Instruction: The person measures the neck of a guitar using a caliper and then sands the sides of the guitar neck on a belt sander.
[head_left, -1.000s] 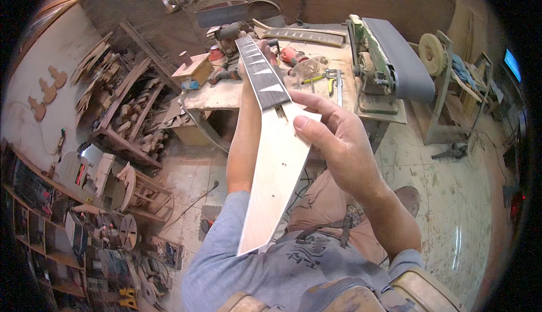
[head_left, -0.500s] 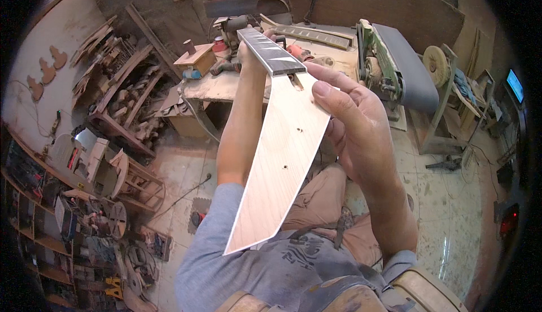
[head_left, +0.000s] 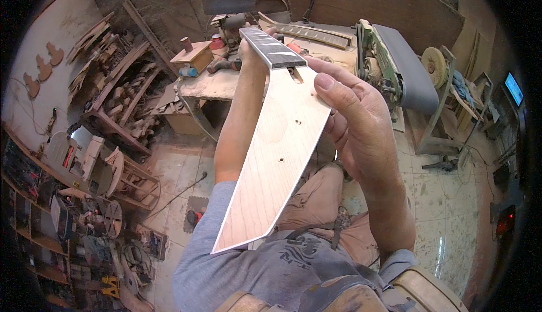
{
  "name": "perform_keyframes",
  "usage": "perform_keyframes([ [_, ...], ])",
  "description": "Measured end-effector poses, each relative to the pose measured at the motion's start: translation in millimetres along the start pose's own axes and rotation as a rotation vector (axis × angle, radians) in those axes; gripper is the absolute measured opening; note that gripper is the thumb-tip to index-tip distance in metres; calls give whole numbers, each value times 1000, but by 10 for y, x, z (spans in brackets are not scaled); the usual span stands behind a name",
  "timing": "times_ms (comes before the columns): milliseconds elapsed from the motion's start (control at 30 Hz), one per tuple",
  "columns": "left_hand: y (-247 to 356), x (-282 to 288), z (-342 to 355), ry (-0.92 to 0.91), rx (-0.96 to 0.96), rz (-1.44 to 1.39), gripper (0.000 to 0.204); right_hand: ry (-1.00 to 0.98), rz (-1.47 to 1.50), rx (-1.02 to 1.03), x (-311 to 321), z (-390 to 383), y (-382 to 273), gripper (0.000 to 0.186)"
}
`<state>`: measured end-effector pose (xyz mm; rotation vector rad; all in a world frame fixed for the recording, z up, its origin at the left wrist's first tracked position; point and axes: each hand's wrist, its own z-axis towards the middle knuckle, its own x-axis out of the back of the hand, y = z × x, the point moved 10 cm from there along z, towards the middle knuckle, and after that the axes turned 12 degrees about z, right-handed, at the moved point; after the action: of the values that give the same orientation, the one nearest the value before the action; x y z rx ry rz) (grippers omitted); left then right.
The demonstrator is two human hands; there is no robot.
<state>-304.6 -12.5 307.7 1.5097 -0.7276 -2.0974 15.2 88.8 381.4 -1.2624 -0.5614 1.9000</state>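
Observation:
Held out before me is a guitar neck [head_left: 274, 143] with a pale wooden headstock, its wide end toward my body. White edging runs along the headstock, and a slot and small holes show in its face. The dark fretboard [head_left: 273, 49] with pale pointed inlays stretches away from me. At the far end my left hand [head_left: 245, 52] is closed around the neck, mostly hidden behind it. My right hand [head_left: 358, 103] grips the headstock's right edge near the slot, thumb on the face and fingers behind.
Beyond the neck stands a workbench [head_left: 209, 86] with a wooden box [head_left: 195, 58], power tools and another neck-like piece [head_left: 313, 34]. A belt sander [head_left: 403, 66] is at the right, beside a round buffing wheel [head_left: 435, 66]. Wood offcuts [head_left: 121, 80] fill the left rack.
The headstock's wide end has swung slightly left, and the neck's face is tilted a little differently. Both hands keep their hold.

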Motion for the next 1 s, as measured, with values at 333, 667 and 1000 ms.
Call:
perform_keyframes([
  [333,-12,-5,27,-6,-13,5,43,-13,-8,21,-35,14,-35,59],
  [667,25,-48,70,-8,-18,7,48,-33,5,7,-85,42,-72,61],
  [1000,-5,36,275,24,53,44,53,-57,4,-21,-148,31,-120,57],
])
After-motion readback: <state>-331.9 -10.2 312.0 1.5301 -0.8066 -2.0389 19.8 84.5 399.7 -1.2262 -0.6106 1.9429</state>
